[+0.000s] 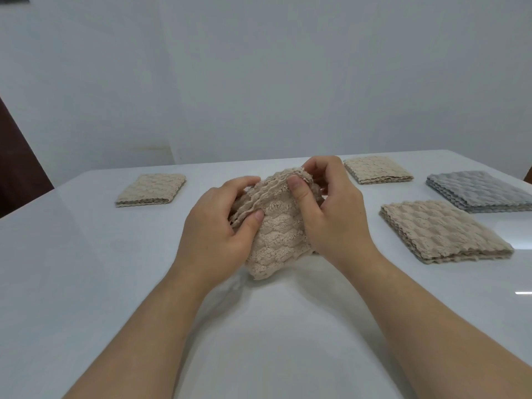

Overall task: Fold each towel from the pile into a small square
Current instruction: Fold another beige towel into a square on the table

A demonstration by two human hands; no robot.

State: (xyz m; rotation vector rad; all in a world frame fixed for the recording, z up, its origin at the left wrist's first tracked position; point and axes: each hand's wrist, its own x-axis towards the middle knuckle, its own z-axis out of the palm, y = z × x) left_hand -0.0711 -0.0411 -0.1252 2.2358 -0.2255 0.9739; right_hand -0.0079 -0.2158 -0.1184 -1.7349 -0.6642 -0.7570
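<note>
Over the middle of the white table, the left hand and right hand both pinch a bunched beige towel, thumbs pressing its layered edges. Its lower end reaches down toward the tabletop. Toward the right edge lies a folded beige stack, with a grey folded towel behind. Near the far edge rest two folded beige squares, one left, one right.

A glossy white bench is seen filling the lower view, with a bright light reflection caught near its right edge. Behind it a plain pale wall is shown. A dark brown surface is glimpsed at far left.
</note>
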